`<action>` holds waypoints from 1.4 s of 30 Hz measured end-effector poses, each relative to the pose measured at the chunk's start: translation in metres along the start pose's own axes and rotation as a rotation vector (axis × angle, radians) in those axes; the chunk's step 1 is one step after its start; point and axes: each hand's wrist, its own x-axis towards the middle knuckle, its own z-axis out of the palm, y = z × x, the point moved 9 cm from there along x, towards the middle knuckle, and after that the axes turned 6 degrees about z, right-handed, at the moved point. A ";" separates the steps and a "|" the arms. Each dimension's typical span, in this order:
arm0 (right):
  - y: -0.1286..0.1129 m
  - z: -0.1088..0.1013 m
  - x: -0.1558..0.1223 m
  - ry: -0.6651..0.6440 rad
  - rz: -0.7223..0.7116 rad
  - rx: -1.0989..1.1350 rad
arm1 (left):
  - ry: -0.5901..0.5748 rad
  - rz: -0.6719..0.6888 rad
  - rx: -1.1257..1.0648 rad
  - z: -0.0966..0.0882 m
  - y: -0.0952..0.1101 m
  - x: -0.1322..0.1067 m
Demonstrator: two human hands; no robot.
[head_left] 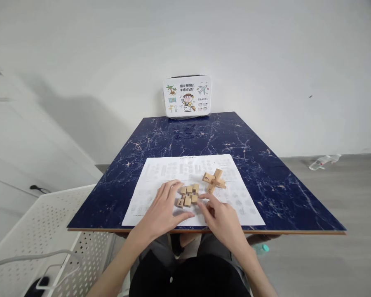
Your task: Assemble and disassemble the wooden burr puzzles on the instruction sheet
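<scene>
Two notched wooden puzzle pieces lie one behind the other on a printed paper sheet (151, 171). The near puzzle piece (187, 201) bears a dark number at its left end; behind it is the far puzzle piece (189, 189). My left hand (161, 209) rests left of both, fingers stretched and thumb apart, holding nothing. At the near piece's right end, my right hand (221, 216) has thumb and index fingertips close together against the wood, its other fingers curled. Beyond that hand sits a cross-shaped group of interlocked wooden pieces (214, 180), with numbers on some faces.
The sheet lies on a blue marble-patterned table (185, 138). Against the wall at the back stands a white cartoon-printed case (188, 97). A white perforated stand (62, 214) with a cable is at the left. Plastic bottles (324, 162) lie on the floor to the right.
</scene>
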 end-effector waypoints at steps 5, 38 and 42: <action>0.006 -0.006 0.000 -0.017 -0.011 0.259 | -0.141 0.214 0.192 0.020 0.019 0.051; 0.005 0.001 -0.004 -0.055 -0.036 0.205 | 0.235 -0.293 0.476 -0.080 -0.113 -0.001; 0.005 0.001 -0.005 -0.049 -0.042 0.188 | 0.171 -0.492 0.216 -0.059 -0.111 -0.055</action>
